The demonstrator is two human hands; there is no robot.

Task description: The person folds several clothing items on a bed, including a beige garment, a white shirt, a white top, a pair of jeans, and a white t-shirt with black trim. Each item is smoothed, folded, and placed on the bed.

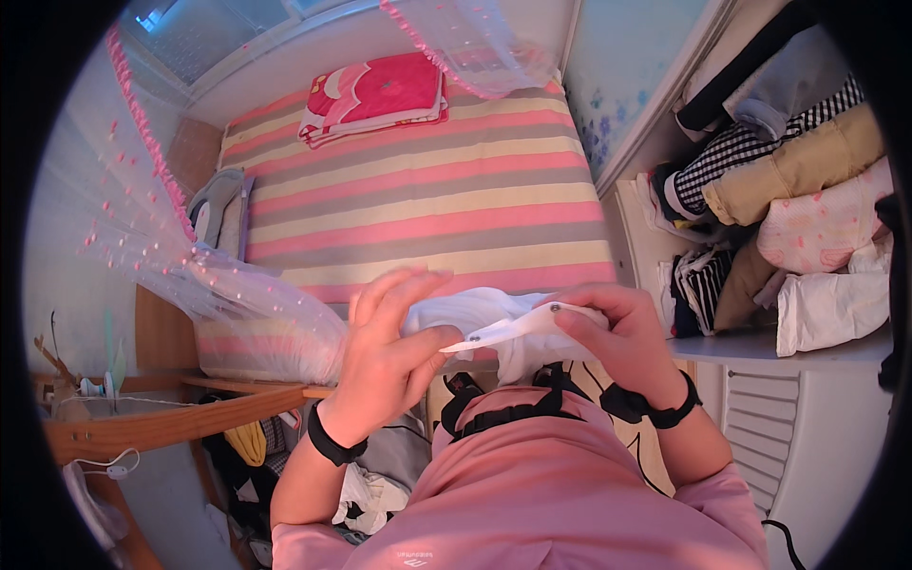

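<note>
A white cloth garment (pixel 518 332) with round metal snap fasteners along one edge strip hangs between my hands, in front of my waist. My right hand (pixel 608 328) is closed on the strip's right end, thumb and fingers pinching it beside one snap. At the strip's left end, my left hand (pixel 389 342) has its thumb against the edge by another snap. Its upper fingers are raised and somewhat apart, and its lower fingers are partly hidden. White folds of the same garment drape behind and below the strip.
Beyond my hands lies a bed with a striped sheet (pixel 418 209), bearing a folded pink blanket (pixel 380 95). A sheer net curtain (pixel 256 294) hangs at left above a wooden rail (pixel 190 413). Shelves at right hold piled clothes (pixel 798 180). More clothes (pixel 370 499) lie low at left.
</note>
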